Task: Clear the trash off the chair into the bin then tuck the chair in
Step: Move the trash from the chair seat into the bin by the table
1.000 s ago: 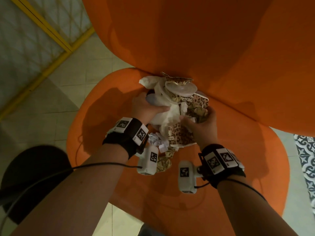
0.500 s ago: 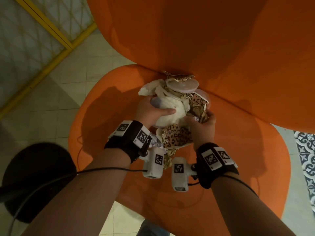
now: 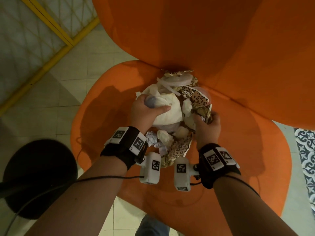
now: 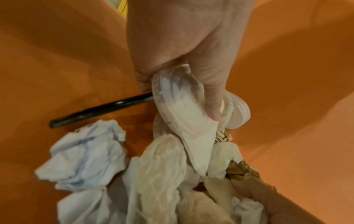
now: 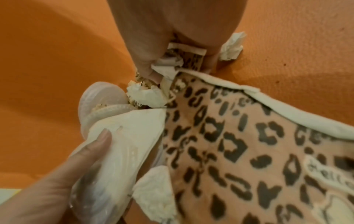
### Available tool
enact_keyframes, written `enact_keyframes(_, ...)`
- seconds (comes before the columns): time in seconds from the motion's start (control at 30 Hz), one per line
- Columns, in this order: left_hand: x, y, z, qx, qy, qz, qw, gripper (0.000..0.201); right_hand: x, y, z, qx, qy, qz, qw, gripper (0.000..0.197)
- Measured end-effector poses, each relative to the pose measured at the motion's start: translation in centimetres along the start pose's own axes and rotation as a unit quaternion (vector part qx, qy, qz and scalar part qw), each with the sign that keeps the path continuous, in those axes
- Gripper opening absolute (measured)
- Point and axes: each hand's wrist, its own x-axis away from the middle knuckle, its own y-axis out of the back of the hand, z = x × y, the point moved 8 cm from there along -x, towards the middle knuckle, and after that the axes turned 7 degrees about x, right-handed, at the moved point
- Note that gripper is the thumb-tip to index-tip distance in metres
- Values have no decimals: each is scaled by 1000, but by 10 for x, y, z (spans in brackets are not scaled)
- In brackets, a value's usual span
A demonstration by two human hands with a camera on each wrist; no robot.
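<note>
— So which step is this?

— Gathering, I'd say. The trash pile (image 3: 177, 109) sits at the back of the orange chair (image 3: 247, 150) seat, pressed into the crease under the backrest, and both hands are on it. Nothing has gone into the bin yet, and the chair isn't tucked.

— How are the hands set?

— The left hand (image 3: 144, 113) has its fingers (image 4: 210, 97) curled round a clear plastic lid (image 4: 180, 104) and the white wrapper (image 3: 167, 113) bunched under it, thumb across the top. The right hand (image 3: 207, 125) pinches the leopard-print paper (image 5: 249, 144) together with scraps of tissue; its fingers are closed on that bundle.

— And the next move?

— Probably squeezing the two halves together and lifting them as one load. Loose bits could drop, since several wads lie free at the near edge of the pile. A dark round shape (image 3: 37, 178) stands on the floor at the left; it may be the bin, but I can't tell from these views.

— Count it for me.

— One chair, two hands. At least two clear lids show near the top of the pile. Crumpled tissues (image 4: 84, 153): three or four near the wrists, hard to separate further. Leopard-print pieces: at least two, maybe more folded under. One black straw-like stick (image 4: 99, 110) lies on the seat beside the left hand.
</note>
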Motion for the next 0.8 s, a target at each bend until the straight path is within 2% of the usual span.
enact_keyframes(0.07,4,5,-2,9,-2,-7,1000,59,0,4,0,-4,7,-5,1000,27)
enact_keyframes(0.23,15,16,-6,44,3,-19,999,55,4,17,7,-26,17,-21,999,26)
enact_keyframes(0.43,35,28,-12,64,-8,-28,997,65,12,39,28,-44,75,-21,996,26)
enact_keyframes(0.5,42,35,-10,68,-8,-35,997,66,21,40,29,-31,82,11,996,30)
enact_keyframes(0.6,51,47,-4,69,-8,-42,997,67,35,25,17,36,68,123,989,40)
enact_keyframes(0.7,59,53,5,75,12,-42,996,55,52,5,4,185,106,210,954,49)
enact_keyframes(0.8,65,60,19,77,44,-48,995,58,61,-13,-6,383,156,241,878,74)
